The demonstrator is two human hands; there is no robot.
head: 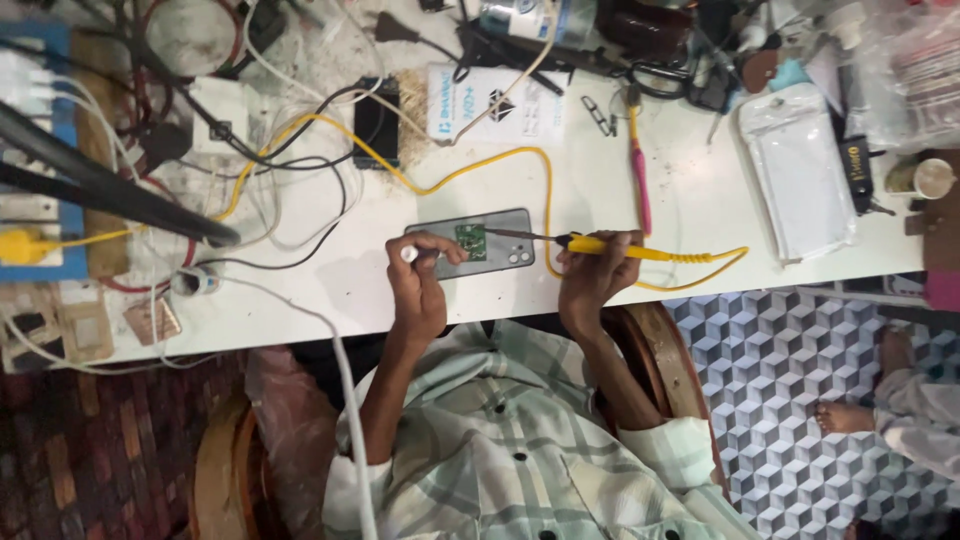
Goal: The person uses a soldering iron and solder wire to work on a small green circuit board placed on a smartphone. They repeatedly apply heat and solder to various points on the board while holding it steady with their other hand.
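Circuit board (470, 240): green, lying on grey phone (508, 256), between both hands.
Right hand (590, 275): fingers clamped on yellow soldering iron (620, 247); long axis level, tip pointing left at board.
Left hand (420, 285): fingers pinched on thin tool (412, 254), just beside board's left edge.

One view only, from above, looking straight down; the hands (500, 270) sit mid-frame at moderate range; the surface (600, 200) spreads beyond them, floor behind.

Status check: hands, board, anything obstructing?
Right hand grips yellow-handled soldering iron, tip at small green circuit board atop grey phone. Left hand pinches white-tipped tool beside it. Yellow cable loops behind.
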